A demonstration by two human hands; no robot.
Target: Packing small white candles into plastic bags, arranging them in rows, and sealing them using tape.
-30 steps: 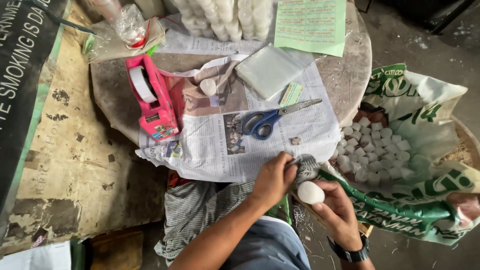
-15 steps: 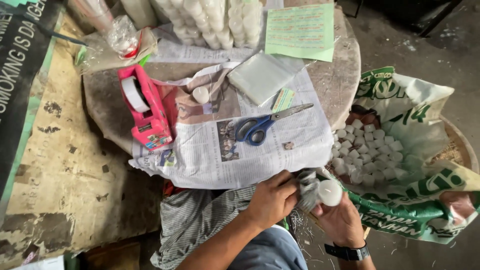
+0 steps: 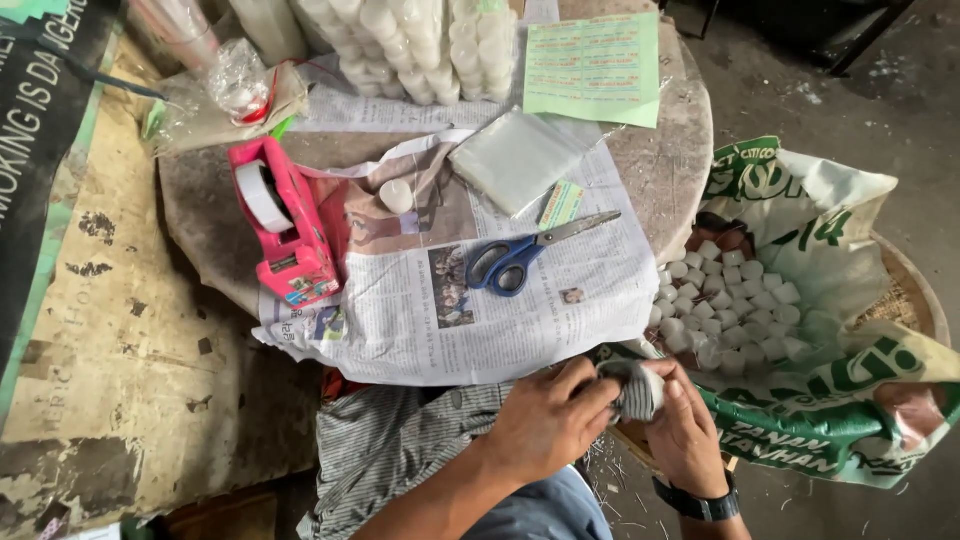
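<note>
My left hand (image 3: 548,420) and my right hand (image 3: 688,432) are closed together around a striped grey cloth (image 3: 634,388), just below the near edge of the newspaper (image 3: 430,330). The cloth now covers the white round candle seen earlier, so the candle is hidden. My right wrist carries a dark watch (image 3: 700,505). Blue-handled scissors (image 3: 520,260) lie on the newspaper above my hands. One small white candle (image 3: 396,195) stands alone further back.
A pink tape dispenser (image 3: 282,230) sits at the left of the round table (image 3: 680,170). Clear bags (image 3: 515,160), a green paper sheet (image 3: 592,65) and wrapped candle stacks (image 3: 420,45) lie at the back. A green-and-white sack (image 3: 830,410) of several white candles (image 3: 730,310) is on the right.
The white candle lay bare in my right hand; my left hand has pulled the striped cloth over it, and both hands now close around it.
</note>
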